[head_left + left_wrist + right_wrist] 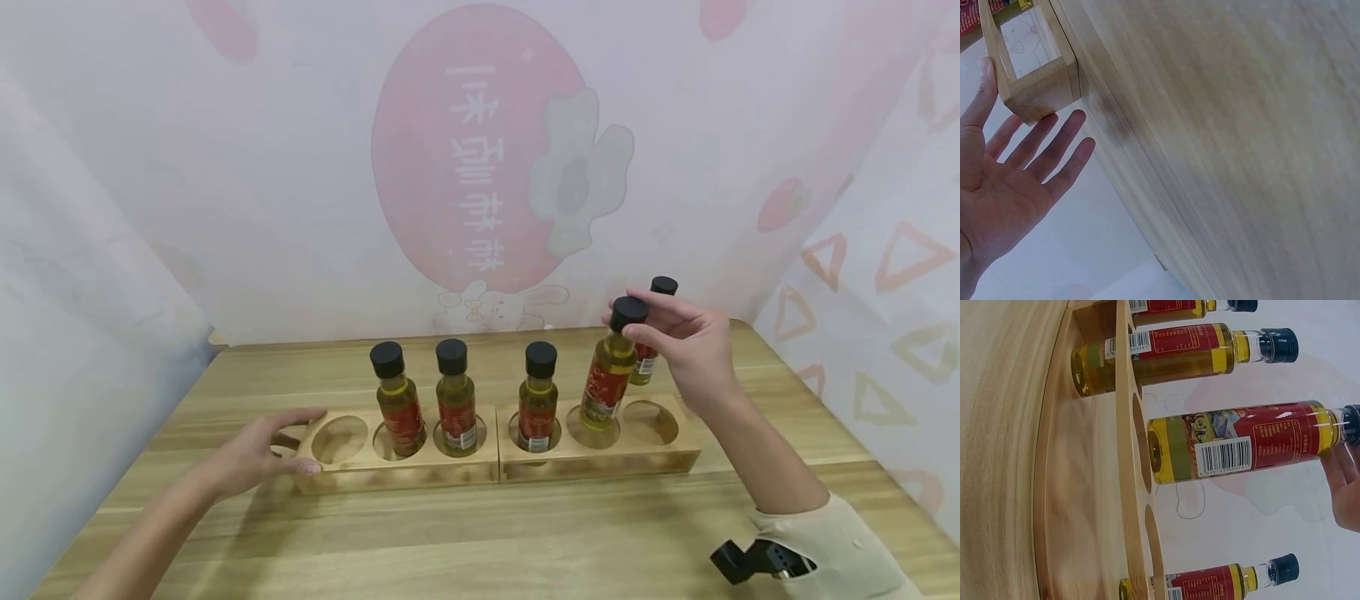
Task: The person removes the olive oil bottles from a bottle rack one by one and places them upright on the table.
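My right hand (686,350) pinches the black cap of an oil bottle (606,379) between thumb and fingers. This bottle has a red label and tilts slightly; in the right wrist view its base is just above the middle hole of the right wooden bottle rack (600,463). At the outer end of the left wooden bottle rack (405,477), my left hand (251,457) touches the wood with thumb in front and fingers fairly straight. Three similar bottles stand in holes: one bottle (401,412), a second bottle (457,408) and a third bottle (537,408).
Behind the right rack, another oil bottle (647,367) stands on the wooden table (450,542), partly hidden by my right hand. The outermost hole at each end holds no bottle. A printed white curtain (300,167) hangs behind the table and along both sides.
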Demonstrator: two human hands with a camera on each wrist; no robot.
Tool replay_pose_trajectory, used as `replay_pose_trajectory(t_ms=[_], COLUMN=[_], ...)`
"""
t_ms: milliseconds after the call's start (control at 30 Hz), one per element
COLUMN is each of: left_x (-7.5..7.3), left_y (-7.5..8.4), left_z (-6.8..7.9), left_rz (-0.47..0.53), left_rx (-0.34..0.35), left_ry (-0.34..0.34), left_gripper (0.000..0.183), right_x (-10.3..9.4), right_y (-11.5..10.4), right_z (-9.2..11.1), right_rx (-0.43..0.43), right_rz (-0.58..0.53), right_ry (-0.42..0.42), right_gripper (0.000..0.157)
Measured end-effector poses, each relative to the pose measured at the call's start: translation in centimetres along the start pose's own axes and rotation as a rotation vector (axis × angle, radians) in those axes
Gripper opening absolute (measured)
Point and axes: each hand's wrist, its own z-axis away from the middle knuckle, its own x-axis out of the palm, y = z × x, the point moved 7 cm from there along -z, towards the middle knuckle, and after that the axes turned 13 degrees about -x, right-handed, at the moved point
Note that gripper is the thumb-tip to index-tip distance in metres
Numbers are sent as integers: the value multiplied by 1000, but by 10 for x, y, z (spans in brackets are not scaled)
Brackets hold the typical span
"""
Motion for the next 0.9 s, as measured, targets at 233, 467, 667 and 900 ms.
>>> replay_pose_trajectory(t_ms=[233, 467, 667, 900], left_x=[1, 2, 1, 1], left_y=[0, -1, 0, 1], left_z=[1, 0, 0, -1], left_rz=[-4, 6, 5, 13], left_rx=[1, -20, -17, -23], left_ry=[-1, -7, -4, -3], left_gripper=[78, 78, 78, 79], right_x=[0, -1, -3, -1], right_y=[-1, 0, 4, 8], right_z=[-3, -6, -8, -9], right_rx=[-12, -15, -23, -38], right_rz=[1, 19, 40, 34], right_ry=[44, 75, 100, 116], right_gripper=[39, 39, 38, 37])
